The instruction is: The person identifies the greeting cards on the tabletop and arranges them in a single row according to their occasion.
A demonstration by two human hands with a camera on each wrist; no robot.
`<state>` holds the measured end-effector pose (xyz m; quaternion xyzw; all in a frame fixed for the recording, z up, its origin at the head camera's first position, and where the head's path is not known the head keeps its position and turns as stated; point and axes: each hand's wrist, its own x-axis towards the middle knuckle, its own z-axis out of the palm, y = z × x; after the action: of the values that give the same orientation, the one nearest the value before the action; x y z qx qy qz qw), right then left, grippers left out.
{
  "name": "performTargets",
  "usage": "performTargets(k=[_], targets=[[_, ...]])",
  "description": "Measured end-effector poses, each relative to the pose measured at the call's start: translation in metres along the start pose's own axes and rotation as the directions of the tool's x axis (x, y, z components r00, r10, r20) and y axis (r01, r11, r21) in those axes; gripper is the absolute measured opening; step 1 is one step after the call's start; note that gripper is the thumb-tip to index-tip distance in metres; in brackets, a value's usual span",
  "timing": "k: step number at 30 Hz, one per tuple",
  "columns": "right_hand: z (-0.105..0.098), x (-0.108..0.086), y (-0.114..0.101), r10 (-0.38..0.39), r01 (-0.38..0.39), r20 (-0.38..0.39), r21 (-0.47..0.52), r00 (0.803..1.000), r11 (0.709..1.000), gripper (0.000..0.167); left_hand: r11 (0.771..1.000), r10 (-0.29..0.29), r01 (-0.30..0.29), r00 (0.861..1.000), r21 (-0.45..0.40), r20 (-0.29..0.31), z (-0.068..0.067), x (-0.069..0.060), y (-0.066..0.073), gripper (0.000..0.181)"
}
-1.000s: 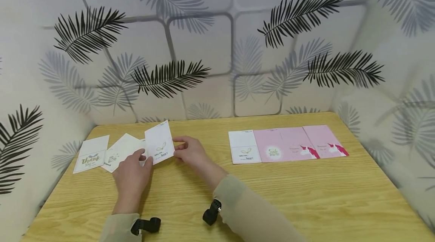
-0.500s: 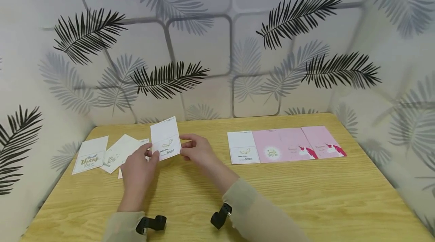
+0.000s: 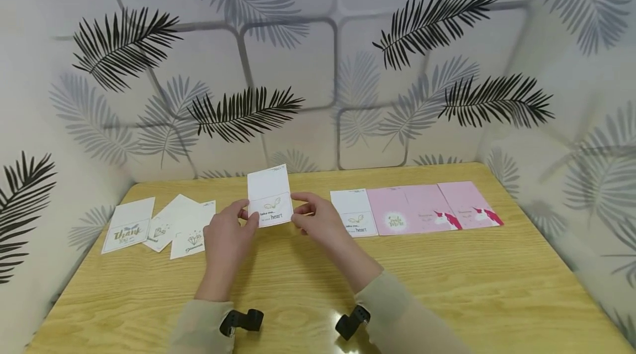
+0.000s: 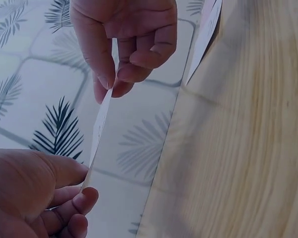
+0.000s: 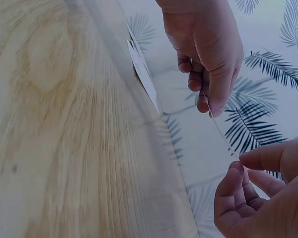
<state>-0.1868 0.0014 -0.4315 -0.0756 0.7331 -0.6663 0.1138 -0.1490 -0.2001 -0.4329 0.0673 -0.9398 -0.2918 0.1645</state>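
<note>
A white greeting card (image 3: 270, 191), printed with gold wings and the word "heart", is held up off the table between both hands. My left hand (image 3: 229, 241) pinches its left edge between thumb and fingers. At the opposite edge my right hand (image 3: 325, 227) pinches it the same way. Both wrist views show this card nearly edge-on, a thin white sliver (image 4: 99, 129) between the fingertips. Left of the hands lie a "Thank you" card (image 3: 128, 226), a white card with a gold drawing (image 3: 166, 224) partly covered, and a diamond card (image 3: 194, 232) overlapping it.
On the right, a row holds a matching white wings card (image 3: 350, 205) and pink cards: one with a white glow (image 3: 387, 205), two with unicorns (image 3: 428, 205) (image 3: 469, 199). The wooden table (image 3: 308, 288) ends at a leaf-patterned backdrop (image 3: 298, 67).
Both hands have carried the wings card rightward, away from the left group. It has turned more squarely to the head view, and the diamond card behind it has come into sight.
</note>
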Motion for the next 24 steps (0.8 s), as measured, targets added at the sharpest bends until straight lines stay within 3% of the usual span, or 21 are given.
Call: performTargets(k=[6, 12, 24], targets=[[-0.021, -0.010, 0.003, -0.017, 0.015, -0.036, -0.051, 0.999, 0.999, 0.049, 1.000, 0.029, -0.029, 0.999, -0.011, 0.015, 0.015, 0.001, 0.014, 0.040], [-0.041, -0.016, 0.005, -0.030, 0.016, -0.077, -0.175, 0.997, 0.984, 0.047, 0.998, 0.069, -0.069, 0.998, -0.009, 0.006, 0.031, -0.001, 0.027, 0.036], [-0.062, -0.020, 0.009, -0.051, 0.022, -0.096, -0.277, 0.994, 0.961, 0.048, 0.996, 0.085, -0.085, 0.996, -0.006, 0.014, 0.056, -0.001, 0.038, 0.035]])
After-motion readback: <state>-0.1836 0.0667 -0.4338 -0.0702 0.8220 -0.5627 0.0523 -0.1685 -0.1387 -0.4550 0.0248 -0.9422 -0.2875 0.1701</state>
